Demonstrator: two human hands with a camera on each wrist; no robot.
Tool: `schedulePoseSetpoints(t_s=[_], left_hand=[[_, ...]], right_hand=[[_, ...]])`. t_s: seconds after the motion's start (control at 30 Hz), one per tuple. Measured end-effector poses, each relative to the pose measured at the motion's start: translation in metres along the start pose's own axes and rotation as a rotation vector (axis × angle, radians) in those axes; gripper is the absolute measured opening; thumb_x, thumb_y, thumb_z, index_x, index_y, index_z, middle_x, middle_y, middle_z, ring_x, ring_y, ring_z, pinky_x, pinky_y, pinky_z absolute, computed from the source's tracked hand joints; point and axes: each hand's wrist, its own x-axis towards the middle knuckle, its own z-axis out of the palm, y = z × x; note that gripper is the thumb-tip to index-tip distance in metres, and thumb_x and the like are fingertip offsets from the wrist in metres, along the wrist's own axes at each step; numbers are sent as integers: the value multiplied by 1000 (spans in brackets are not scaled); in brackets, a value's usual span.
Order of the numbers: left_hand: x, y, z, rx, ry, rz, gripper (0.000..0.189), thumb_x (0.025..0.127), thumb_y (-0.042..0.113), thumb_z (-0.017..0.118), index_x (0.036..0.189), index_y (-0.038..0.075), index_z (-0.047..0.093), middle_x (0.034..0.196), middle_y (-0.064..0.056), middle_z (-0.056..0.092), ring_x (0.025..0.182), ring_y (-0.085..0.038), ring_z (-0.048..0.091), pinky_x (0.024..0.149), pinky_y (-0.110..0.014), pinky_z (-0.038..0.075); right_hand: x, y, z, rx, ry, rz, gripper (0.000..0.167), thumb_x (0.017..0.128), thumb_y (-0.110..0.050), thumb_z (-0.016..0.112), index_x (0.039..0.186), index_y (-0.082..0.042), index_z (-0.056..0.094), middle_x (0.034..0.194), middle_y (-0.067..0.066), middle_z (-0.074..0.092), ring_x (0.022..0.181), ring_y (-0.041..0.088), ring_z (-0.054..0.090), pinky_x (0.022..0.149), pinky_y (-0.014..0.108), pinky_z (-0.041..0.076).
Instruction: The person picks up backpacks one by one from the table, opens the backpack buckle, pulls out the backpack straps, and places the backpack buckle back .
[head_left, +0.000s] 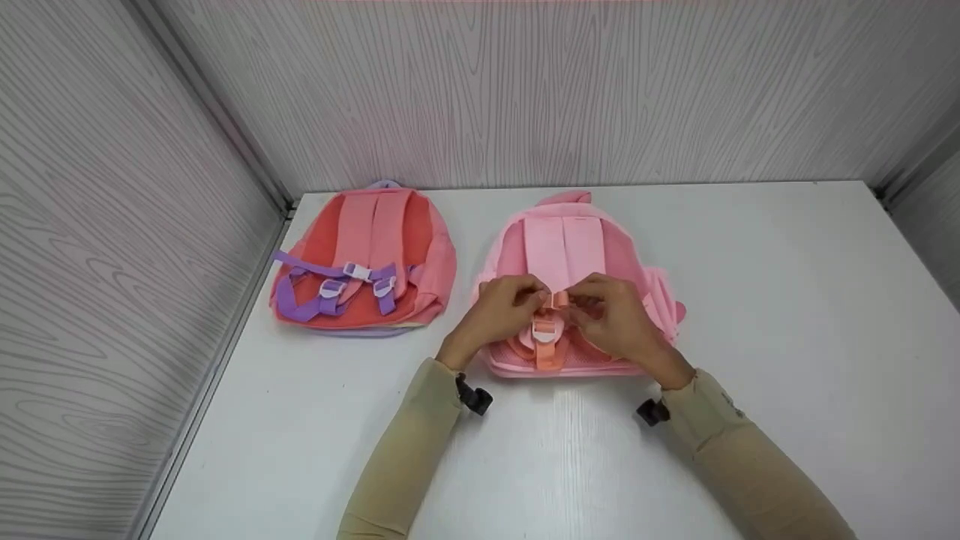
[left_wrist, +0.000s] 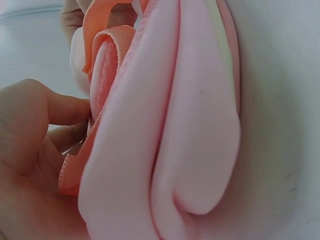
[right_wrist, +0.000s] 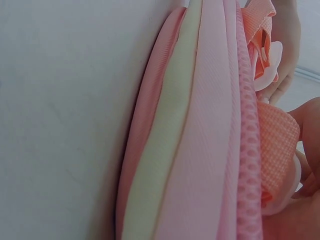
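A pink backpack (head_left: 566, 247) lies on the table with its shoulder straps facing up. Over its lower half, both hands meet at a piece of orange webbing strap (head_left: 557, 301). The left hand (head_left: 510, 306) pinches the strap's left side between thumb and fingers. From the other side, the right hand (head_left: 616, 319) pinches the same strap; its fingers partly hide what they grip. Just below the fingertips sits a white adjuster buckle (head_left: 545, 330) with orange webbing through it. In the right wrist view, a fold of orange webbing (right_wrist: 277, 150) lies beside the right hand's fingers.
To the left lies a coral backpack (head_left: 375, 240) with purple straps (head_left: 300, 309) and white buckles, also straps up. Both bags rest on a white table (head_left: 780, 300). Wood-grain panels (head_left: 525, 90) rise behind the table and at its left and right.
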Motion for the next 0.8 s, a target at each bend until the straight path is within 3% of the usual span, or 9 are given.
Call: schedulePoseSetpoints(t_s=[0.13,0.37,0.47,0.7,0.8], left_hand=[[1,1,3,5,10,8,18,107,19,62,107,14,79,93,2,76,98,-14,68,110,-54,30],[0,3,5,-16,-6,-2,20,108,20,61,112,13,79,98,2,76,95,-14,67,110,-52,39],[0,3,3,-17,-10,-6,19,108,21,61,110,14,79,97,3,75,97,-13,66,113,-53,32],[-2,-1,-5,-17,-40,-24,21,108,26,62,114,14,79,103,3,75,101,-15,65,111,-48,40],[-2,-2,-7,-13,-45,-38,21,108,27,63,115,15,79,104,4,75,102,-15,64,113,-51,34]], right_hand=[[-1,0,1,-3,8,-16,18,89,-2,84,107,-3,84,90,8,76,79,19,69,72,36,60],[-1,1,1,-16,1,-14,18,90,-4,84,108,-3,84,92,9,76,79,20,69,72,35,60],[-1,1,1,-5,-3,-5,18,91,-1,82,109,-2,83,94,10,76,81,21,71,74,38,61],[-1,0,0,3,-9,5,17,92,1,80,108,-1,83,93,11,76,81,21,71,74,39,61],[-1,0,0,4,-9,8,16,92,0,80,108,-1,83,93,11,75,81,21,70,73,39,61]])
